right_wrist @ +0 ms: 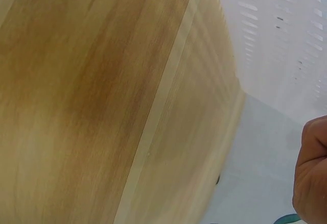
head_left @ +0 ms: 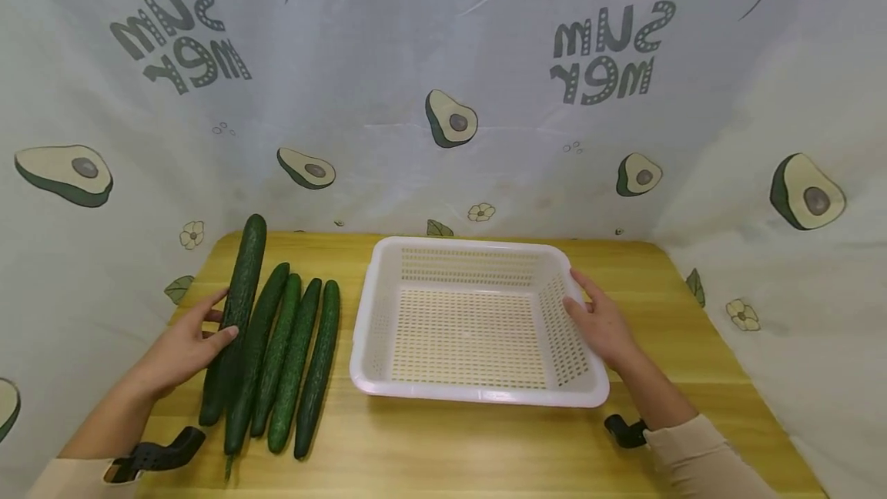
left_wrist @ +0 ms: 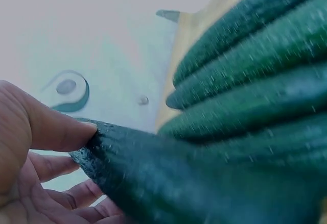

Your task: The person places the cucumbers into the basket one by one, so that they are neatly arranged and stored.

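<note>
My left hand (head_left: 182, 349) grips a long dark green cucumber (head_left: 244, 276) at the left end of a row. In the left wrist view the thumb (left_wrist: 64, 130) lies on top of this cucumber (left_wrist: 168, 178), with fingers below it. Its far end is raised above the others. Several more cucumbers (head_left: 315, 376) lie side by side to its right. A white perforated plastic basket (head_left: 478, 393) sits at the middle of the table, with nothing in it. My right hand (head_left: 604, 327) holds the basket's right rim, thumb inside and fingers outside; the right wrist view shows only part of that hand.
The wooden table (head_left: 443, 453) extends in front of the basket and to its right. A pale curtain (head_left: 388, 60) printed with avocados and lettering hangs behind the table and along both sides. Each wrist wears a black camera mount (head_left: 162, 454).
</note>
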A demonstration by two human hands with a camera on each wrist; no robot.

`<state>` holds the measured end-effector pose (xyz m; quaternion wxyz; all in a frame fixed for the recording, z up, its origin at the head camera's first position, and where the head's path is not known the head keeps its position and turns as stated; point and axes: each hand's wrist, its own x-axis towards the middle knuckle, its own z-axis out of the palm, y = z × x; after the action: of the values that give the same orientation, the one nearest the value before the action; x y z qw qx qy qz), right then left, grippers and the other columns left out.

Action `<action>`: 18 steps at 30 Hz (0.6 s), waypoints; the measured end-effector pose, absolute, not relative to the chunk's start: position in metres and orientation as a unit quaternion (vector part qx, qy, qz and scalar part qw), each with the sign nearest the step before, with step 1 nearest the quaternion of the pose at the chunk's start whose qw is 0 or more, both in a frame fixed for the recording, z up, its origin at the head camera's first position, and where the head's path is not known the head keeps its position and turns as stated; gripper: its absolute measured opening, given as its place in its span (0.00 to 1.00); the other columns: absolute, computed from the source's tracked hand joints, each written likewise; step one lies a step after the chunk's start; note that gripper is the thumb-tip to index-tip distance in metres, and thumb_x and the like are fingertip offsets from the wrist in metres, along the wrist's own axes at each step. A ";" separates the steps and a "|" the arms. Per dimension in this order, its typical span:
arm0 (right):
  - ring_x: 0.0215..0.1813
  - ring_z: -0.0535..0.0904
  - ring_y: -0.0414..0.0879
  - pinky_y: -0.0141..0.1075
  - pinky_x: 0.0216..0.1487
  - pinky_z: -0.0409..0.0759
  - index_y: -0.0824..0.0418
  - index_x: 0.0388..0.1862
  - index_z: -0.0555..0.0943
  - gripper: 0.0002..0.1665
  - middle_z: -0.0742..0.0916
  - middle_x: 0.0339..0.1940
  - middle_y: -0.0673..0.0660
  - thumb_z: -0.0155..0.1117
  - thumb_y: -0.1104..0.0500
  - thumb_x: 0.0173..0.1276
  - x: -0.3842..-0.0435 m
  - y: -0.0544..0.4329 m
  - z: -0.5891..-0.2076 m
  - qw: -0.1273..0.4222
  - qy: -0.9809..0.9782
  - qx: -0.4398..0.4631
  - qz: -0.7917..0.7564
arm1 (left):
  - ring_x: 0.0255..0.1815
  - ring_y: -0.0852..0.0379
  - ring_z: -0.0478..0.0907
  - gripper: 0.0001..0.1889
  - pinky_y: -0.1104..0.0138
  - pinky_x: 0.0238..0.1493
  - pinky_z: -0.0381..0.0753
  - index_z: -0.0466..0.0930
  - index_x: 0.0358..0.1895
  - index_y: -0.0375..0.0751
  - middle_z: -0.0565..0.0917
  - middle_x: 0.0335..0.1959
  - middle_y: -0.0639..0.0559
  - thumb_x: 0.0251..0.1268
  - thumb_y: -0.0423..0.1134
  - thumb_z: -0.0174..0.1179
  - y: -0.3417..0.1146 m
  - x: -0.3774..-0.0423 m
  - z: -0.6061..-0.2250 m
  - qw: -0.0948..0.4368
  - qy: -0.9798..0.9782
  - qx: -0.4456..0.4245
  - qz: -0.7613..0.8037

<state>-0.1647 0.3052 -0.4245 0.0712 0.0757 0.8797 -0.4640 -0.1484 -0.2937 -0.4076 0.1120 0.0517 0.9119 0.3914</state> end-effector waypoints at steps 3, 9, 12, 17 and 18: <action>0.35 0.90 0.52 0.46 0.32 0.89 0.45 0.87 0.42 0.41 0.83 0.56 0.77 0.48 0.46 0.84 -0.165 0.304 -0.428 0.075 0.875 0.067 -0.474 | 0.62 0.16 0.70 0.39 0.40 0.50 0.83 0.35 0.83 0.31 0.60 0.69 0.17 0.82 0.36 0.50 -0.286 -0.147 -0.400 0.100 0.910 0.067 0.396; 0.34 0.90 0.53 0.47 0.31 0.89 0.47 0.87 0.41 0.42 0.83 0.54 0.77 0.47 0.45 0.84 -0.162 0.306 -0.426 0.079 0.877 0.054 -0.472 | 0.58 0.27 0.77 0.38 0.50 0.46 0.84 0.42 0.83 0.33 0.64 0.69 0.21 0.80 0.35 0.53 -0.264 -0.142 -0.394 0.087 0.904 0.082 0.410; 0.34 0.90 0.52 0.46 0.31 0.89 0.47 0.87 0.42 0.42 0.83 0.55 0.77 0.47 0.45 0.84 -0.162 0.304 -0.428 0.081 0.876 0.050 -0.473 | 0.58 0.28 0.77 0.37 0.52 0.46 0.83 0.45 0.83 0.35 0.65 0.69 0.23 0.80 0.36 0.53 -0.257 -0.145 -0.389 0.078 0.908 0.091 0.401; 0.32 0.90 0.52 0.45 0.29 0.88 0.49 0.87 0.42 0.42 0.84 0.53 0.77 0.47 0.47 0.84 -0.160 0.301 -0.429 0.075 0.880 0.046 -0.466 | 0.62 0.27 0.74 0.33 0.48 0.49 0.83 0.53 0.82 0.37 0.64 0.72 0.26 0.79 0.35 0.54 -0.242 -0.149 -0.379 0.060 0.914 0.117 0.383; 0.31 0.90 0.52 0.45 0.29 0.88 0.49 0.87 0.42 0.42 0.85 0.51 0.76 0.47 0.47 0.84 -0.160 0.300 -0.429 0.075 0.881 0.044 -0.465 | 0.63 0.28 0.73 0.33 0.48 0.50 0.82 0.54 0.81 0.37 0.65 0.72 0.27 0.79 0.35 0.54 -0.239 -0.150 -0.377 0.054 0.917 0.124 0.376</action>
<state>-0.1602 0.3000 -0.4287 0.0746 0.0441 0.8808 -0.4655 -0.1500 -0.2395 -0.3770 0.0540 0.1241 0.9166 0.3762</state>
